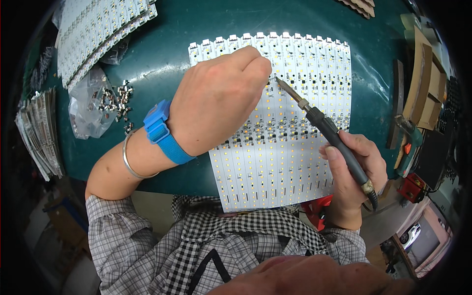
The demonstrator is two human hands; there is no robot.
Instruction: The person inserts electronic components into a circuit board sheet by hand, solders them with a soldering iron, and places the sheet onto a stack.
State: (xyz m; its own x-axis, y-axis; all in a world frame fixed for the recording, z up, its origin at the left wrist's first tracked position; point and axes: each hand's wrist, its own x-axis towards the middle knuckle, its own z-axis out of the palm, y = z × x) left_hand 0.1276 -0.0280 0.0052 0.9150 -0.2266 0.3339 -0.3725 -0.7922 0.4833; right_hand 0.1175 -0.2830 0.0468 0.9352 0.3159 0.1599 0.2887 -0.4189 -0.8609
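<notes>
A white panel of joined LED circuit board strips (280,162) lies in front of me, with white connectors along its far edge. My right hand (356,169) grips a soldering iron (332,132) by its dark handle; the iron's tip meets the panel's upper middle, or hovers just over it. Over the panel's left part is my left hand (223,96), its fingers pinched together close to the iron's tip. Whatever those fingers hold is hidden behind the hand. A blue wrist strap (164,135) and a metal bangle (129,160) circle my left wrist.
Small loose components (118,101) spill from a clear plastic bag (88,110) on the green mat (172,19). Stacked LED panels (98,34) lie at far left, with bundled strips (42,132) nearer. At right are a cardboard tray (425,78) and a green-handled tool (410,150).
</notes>
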